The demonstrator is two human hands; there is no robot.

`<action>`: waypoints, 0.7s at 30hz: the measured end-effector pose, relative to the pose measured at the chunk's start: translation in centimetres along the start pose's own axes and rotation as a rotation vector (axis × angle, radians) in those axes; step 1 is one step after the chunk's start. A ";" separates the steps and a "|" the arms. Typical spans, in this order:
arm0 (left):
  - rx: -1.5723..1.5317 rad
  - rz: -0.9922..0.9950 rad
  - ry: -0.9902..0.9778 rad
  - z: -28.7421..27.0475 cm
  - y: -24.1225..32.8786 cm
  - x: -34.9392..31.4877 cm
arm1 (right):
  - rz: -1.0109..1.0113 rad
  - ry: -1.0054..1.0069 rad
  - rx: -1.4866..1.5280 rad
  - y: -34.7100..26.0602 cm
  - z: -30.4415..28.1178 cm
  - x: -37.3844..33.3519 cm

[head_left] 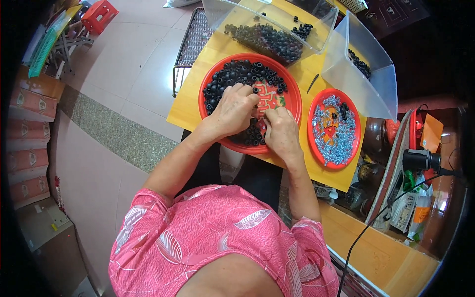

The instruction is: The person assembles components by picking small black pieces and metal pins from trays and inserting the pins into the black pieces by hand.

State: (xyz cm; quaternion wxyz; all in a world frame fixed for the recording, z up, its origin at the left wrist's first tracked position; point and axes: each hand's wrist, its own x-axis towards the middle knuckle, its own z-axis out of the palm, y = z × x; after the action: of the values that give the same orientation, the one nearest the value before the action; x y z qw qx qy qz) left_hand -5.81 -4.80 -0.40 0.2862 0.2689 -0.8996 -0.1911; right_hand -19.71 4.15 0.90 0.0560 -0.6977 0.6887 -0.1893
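Note:
My left hand [235, 110] and my right hand [282, 132] work close together over a round red tray [299, 101]. The fingers of both are bent into a pinch. Whatever they hold is too small and covered to make out. Many small black ring-like and rounded parts [232, 74] fill the tray's far and left sides. Below my hands lies a smaller group of black parts [252, 136]. Between these, the tray's patterned bottom shows. To the right, a smaller red plate [310, 129] carries small shiny silvery-blue pieces [341, 151] and a few black parts [344, 110].
Beyond the tray, a clear plastic bin [316, 42] holds many black parts. Another clear bin [381, 96] stands at the right with more. A thin dark tool [312, 83] lies on the yellow tabletop [184, 106]. A metal rack [195, 39] adjoins the table's left side.

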 end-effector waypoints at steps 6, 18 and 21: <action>-0.917 -0.326 0.111 -1.5 0.3 -1.6 | 0.237 -0.016 0.701 -0.8 -1.7 -0.1; -1.756 -0.402 0.139 -2.3 1.6 -5.3 | 0.153 0.024 0.793 -5.4 -4.0 -0.7; -1.706 -0.352 0.173 -2.1 1.9 -5.5 | 0.129 0.007 0.752 -5.8 -4.2 -0.8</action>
State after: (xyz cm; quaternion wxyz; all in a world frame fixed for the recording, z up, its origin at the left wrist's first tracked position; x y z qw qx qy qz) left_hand -1.44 -0.49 -0.11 0.4234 0.1116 -0.3700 -0.8194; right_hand -15.71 5.96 6.61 0.3175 -0.5830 0.6136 -0.4275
